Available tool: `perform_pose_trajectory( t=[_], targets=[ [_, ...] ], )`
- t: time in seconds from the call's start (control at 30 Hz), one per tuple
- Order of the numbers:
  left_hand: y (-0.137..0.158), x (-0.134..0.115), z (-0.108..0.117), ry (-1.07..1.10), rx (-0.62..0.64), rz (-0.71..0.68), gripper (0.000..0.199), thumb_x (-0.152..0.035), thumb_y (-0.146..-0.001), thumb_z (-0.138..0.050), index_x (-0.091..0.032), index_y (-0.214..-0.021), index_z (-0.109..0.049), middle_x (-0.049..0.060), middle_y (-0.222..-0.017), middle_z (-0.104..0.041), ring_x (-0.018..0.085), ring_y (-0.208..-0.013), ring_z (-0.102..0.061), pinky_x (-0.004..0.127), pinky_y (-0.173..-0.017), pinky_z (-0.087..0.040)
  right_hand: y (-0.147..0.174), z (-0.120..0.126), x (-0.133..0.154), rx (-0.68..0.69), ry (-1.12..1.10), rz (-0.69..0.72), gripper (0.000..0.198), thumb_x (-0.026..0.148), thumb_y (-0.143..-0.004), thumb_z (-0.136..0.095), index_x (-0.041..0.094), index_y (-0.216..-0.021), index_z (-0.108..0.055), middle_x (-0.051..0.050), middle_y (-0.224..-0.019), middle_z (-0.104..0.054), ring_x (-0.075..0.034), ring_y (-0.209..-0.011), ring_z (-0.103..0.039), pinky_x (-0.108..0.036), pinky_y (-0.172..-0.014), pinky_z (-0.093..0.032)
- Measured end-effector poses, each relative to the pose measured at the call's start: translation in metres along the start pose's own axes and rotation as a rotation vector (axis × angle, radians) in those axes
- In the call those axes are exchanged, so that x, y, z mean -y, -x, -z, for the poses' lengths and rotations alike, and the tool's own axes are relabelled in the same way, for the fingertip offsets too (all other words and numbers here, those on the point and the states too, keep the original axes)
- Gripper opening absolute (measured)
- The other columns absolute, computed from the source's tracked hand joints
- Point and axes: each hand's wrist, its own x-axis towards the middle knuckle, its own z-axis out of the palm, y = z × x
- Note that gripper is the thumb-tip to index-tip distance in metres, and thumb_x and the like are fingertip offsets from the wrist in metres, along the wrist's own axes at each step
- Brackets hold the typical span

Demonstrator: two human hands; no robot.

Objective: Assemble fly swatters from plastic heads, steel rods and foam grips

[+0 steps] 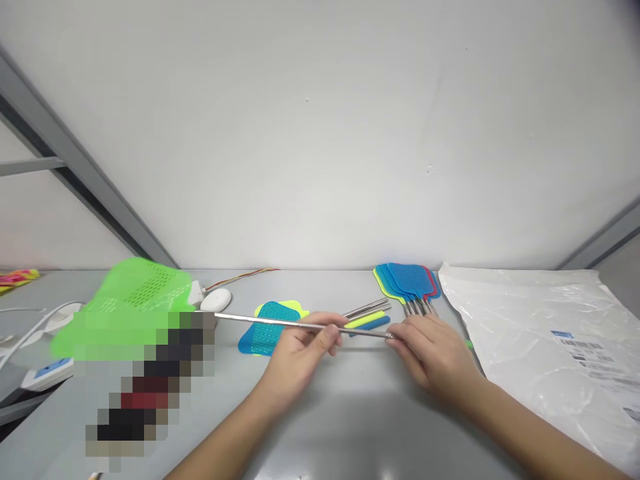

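Observation:
A green fly swatter with a long, thin metal rod spans the view, its mesh head at the far left. My left hand pinches the rod near its middle. My right hand wraps round the handle end and hides most of it; a bit of green shows past the fingers. Behind my left hand lie blue and yellow swatter heads, one over the other. Between my hands, on the table, are several metal rods, a yellow handle and a blue handle.
Beyond my right hand is a stack of blue, red and yellow fly swatters. A white plastic mailing bag covers the table's right side. At the left are a round white device, cables, a power strip and a pixelated dark area.

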Motion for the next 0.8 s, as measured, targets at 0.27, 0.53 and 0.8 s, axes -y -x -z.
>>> perform_pose_trajectory(
  t=[0.27, 0.53, 0.8],
  targets=[
    [0.001, 0.003, 0.004, -0.066, 0.080, -0.085, 0.024, -0.038, -0.088, -0.055, -0.021, -0.095, -0.071, 0.003, -0.070, -0.063, 0.015, -0.062, -0.058, 0.030, -0.072, -0.043, -0.001, -0.001, -0.005, 0.040, -0.028, 0.022, 0.012, 0.022, -0.092, -0.048, 0.019, -0.091, -0.060, -0.003, -0.074, -0.057, -0.015, -0.065, -0.046, -0.028, -0.063, -0.031],
    [0.001, -0.002, 0.011, -0.048, 0.041, -0.147, 0.027, -0.040, -0.090, -0.052, -0.020, -0.094, -0.070, 0.003, -0.068, -0.061, 0.015, -0.060, -0.058, 0.030, -0.069, -0.043, -0.004, 0.004, -0.012, 0.023, 0.016, 0.029, 0.016, 0.022, -0.093, -0.046, 0.018, -0.085, -0.059, -0.003, -0.071, -0.053, -0.015, -0.063, -0.041, -0.029, -0.063, -0.029],
    [0.006, 0.004, -0.001, -0.019, 0.106, -0.088, 0.022, -0.036, -0.091, -0.052, -0.022, -0.098, -0.068, 0.000, -0.074, -0.062, 0.012, -0.058, -0.060, 0.029, -0.071, -0.044, -0.012, 0.006, -0.007, 0.025, 0.084, 0.088, 0.016, 0.029, -0.093, -0.049, 0.017, -0.090, -0.059, -0.001, -0.069, -0.053, -0.014, -0.063, -0.041, -0.029, -0.065, -0.028]
  ],
)
